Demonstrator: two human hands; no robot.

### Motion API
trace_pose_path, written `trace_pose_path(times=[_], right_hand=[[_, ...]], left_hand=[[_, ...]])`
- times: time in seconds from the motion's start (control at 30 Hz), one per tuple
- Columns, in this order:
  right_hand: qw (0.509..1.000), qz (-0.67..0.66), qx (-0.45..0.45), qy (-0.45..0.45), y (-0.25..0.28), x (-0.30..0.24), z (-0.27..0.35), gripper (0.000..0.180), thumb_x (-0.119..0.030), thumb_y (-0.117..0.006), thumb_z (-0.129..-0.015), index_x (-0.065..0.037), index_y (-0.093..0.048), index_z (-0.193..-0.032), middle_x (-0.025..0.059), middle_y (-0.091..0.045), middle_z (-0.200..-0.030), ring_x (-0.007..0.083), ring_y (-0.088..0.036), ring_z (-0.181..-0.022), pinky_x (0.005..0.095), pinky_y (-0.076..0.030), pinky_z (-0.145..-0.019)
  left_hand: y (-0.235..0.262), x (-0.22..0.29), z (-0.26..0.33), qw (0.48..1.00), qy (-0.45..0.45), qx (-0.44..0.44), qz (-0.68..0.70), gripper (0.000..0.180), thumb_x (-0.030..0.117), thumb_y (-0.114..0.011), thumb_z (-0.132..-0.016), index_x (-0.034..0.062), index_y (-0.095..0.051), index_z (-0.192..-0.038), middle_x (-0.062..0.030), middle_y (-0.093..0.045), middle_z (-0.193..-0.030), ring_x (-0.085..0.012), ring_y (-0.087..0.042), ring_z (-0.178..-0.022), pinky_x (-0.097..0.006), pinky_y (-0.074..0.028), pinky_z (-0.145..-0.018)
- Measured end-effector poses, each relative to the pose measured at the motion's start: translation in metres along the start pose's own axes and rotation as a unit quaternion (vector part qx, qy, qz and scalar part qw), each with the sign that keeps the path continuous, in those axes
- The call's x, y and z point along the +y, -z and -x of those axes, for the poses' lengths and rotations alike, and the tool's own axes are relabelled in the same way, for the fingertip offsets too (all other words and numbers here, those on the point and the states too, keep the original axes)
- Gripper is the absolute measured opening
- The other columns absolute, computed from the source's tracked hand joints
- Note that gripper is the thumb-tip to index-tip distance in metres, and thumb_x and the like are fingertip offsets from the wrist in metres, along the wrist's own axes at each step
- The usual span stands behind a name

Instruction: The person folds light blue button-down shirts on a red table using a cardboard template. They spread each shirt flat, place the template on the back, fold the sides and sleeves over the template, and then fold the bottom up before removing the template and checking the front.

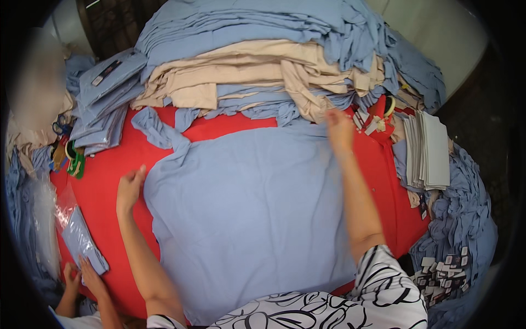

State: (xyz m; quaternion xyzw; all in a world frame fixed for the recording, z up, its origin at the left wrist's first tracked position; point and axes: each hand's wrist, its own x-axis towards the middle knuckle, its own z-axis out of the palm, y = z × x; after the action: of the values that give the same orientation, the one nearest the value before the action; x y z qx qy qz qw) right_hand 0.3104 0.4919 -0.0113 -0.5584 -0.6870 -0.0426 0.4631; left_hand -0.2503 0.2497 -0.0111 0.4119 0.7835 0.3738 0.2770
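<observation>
A light blue shirt (249, 203) lies spread out in front of me on a red cloth-covered table (101, 205). One of its sleeves (156, 129) sticks out at the upper left. My left hand (130, 189) is beside the shirt's left edge, fingers curled in, with no cloth visible in them. At the shirt's upper right corner, my right hand (339, 131) has its fingers drawn together; blur hides what they may hold. Just beyond that hand hangs a beige sleeve (307, 104) from the pile behind.
A tall pile of blue shirts (246, 24) and beige garments (246, 66) stands at the back. Bagged shirts (107, 98) and a green tape dispenser (75, 159) sit left, a red dispenser (381, 118) and grey-white sheets (427, 151) right. A co-worker's hands (85, 279) touch a bagged shirt (82, 241).
</observation>
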Motion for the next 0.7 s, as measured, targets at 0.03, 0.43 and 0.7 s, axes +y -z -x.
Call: trace_pose_path(times=[0.03, 0.43, 0.7], right_hand=[[0.997, 0.074, -0.015, 0.003, 0.026, 0.035, -0.017, 0.014, -0.016, -0.063, -0.093, -0.005, -0.068, -0.098, 0.0124, -0.071, -0.088, 0.0268, -0.069, -0.077, 0.0376, -0.053, -0.069], [0.855, 0.479, -0.173, 0.094, 0.131, 0.151, -0.073, 0.021, -0.025, -0.062, -0.089, -0.011, -0.074, -0.101, 0.0057, -0.070, -0.102, 0.0294, -0.059, -0.103, 0.0529, -0.042, -0.088], [0.957, 0.207, -0.161, 0.121, 0.117, 0.106, -0.049, 0.022, -0.016, -0.061, -0.091, -0.004, -0.071, -0.106, 0.0168, -0.069, -0.106, 0.0369, -0.062, -0.104, 0.0424, -0.049, -0.087]], left_hand=[[0.004, -0.003, -0.010, 0.999, 0.041, 0.021, -0.028, 0.057, 0.048, -0.063, -0.094, -0.0045, -0.066, -0.114, -0.0092, -0.068, -0.087, -0.0138, -0.062, -0.077, -0.031, -0.050, -0.070], [-0.075, 0.086, -0.093, 0.970, -0.114, 0.166, -0.134, 0.071, 0.020, -0.072, -0.084, 0.0086, -0.042, -0.147, -0.0253, -0.063, -0.124, -0.0436, -0.059, -0.117, -0.046, -0.046, -0.099], [-0.107, 0.056, 0.089, 0.950, -0.124, 0.187, -0.218, 0.056, 0.019, -0.069, -0.089, 0.0133, -0.051, -0.142, -0.0170, -0.048, -0.145, -0.0402, -0.042, -0.134, -0.051, -0.036, -0.109]])
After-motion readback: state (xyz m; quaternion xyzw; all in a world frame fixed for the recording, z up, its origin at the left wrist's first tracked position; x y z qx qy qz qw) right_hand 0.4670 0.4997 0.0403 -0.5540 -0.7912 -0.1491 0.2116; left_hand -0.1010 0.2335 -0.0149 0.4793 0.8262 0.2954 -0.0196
